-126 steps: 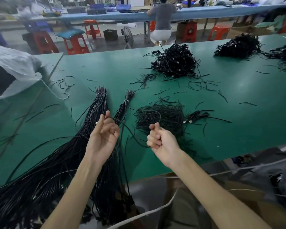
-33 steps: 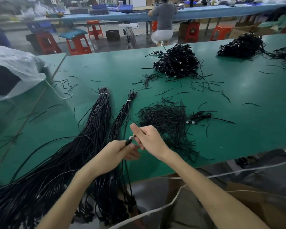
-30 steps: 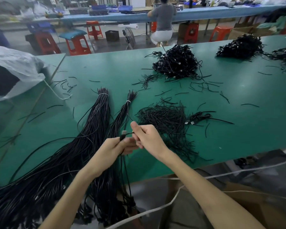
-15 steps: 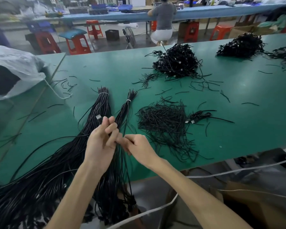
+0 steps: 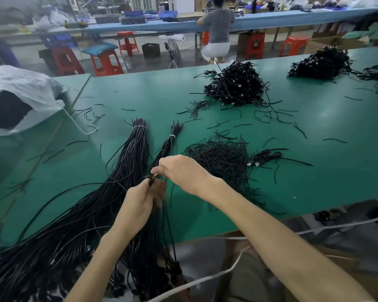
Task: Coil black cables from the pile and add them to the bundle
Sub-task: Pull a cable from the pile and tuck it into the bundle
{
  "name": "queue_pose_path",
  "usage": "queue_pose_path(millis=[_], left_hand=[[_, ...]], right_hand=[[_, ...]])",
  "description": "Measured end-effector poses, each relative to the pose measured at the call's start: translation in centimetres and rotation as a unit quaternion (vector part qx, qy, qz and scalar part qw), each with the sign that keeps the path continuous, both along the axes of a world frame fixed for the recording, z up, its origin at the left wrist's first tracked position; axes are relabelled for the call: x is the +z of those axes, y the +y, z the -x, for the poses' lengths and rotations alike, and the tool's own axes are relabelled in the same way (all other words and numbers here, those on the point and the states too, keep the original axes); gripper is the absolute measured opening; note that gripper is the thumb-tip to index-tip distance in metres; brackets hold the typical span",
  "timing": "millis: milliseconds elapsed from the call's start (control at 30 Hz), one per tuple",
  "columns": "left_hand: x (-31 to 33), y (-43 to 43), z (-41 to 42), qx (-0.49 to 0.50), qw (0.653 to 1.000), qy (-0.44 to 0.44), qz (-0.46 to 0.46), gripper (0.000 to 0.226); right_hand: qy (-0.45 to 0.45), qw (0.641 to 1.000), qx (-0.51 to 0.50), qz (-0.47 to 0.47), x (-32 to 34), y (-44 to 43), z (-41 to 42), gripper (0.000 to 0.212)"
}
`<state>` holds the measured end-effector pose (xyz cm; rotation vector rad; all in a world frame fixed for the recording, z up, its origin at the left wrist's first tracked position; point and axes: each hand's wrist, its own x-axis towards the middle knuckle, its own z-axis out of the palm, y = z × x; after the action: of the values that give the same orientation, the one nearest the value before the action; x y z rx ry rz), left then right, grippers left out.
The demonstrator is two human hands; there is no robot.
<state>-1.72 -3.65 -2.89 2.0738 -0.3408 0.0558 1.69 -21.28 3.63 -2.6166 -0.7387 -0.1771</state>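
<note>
While the left hand is gripping a thin black cable, the right hand is pinching its tip over the green surface.

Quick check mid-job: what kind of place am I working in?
Probably a cable-assembly workshop: a long green bench, heaps of black cables, tied bundles, and a person seated at another bench behind.
</note>
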Motion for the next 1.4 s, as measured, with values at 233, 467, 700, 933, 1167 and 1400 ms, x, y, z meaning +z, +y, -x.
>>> queue_pose_path(millis=[233, 467, 700, 933, 1167, 1400], left_hand=[[0.1, 0.1, -0.8, 0.015, 0.941, 0.091, 0.325, 0.047], [3.1, -2.2, -0.3, -0.009, 0.815, 0.201, 0.544, 0.049], [3.4, -1.8, 0.4, 0.018, 0.763, 0.233, 0.602, 0.025], [2.6, -2.4, 1.2, 0.026, 0.755, 0.253, 0.605, 0.032], [2.7, -3.0, 1.2, 0.003, 0.816, 0.264, 0.515, 0.032], [4.1, -1.2, 0.4, -0.101, 0.855, 0.277, 0.427, 0.043]], right_hand=[[0.114, 0.969, -0.013, -0.217, -0.1, 0.9, 2.4, 0.048], [0.181, 0.912, -0.051, -0.364, -4.5, 3.2, 4.6, 0.047], [0.2, 0.936, -0.073, -0.281, -5.6, 1.2, 3.9, 0.029], [0.264, 0.92, -0.033, -0.288, -5.1, 0.8, 3.5, 0.058], [0.257, 0.895, -0.049, -0.361, -5.8, 1.1, 3.6, 0.025], [0.222, 0.894, -0.045, -0.387, -5.3, -0.1, 4.3, 0.025]])
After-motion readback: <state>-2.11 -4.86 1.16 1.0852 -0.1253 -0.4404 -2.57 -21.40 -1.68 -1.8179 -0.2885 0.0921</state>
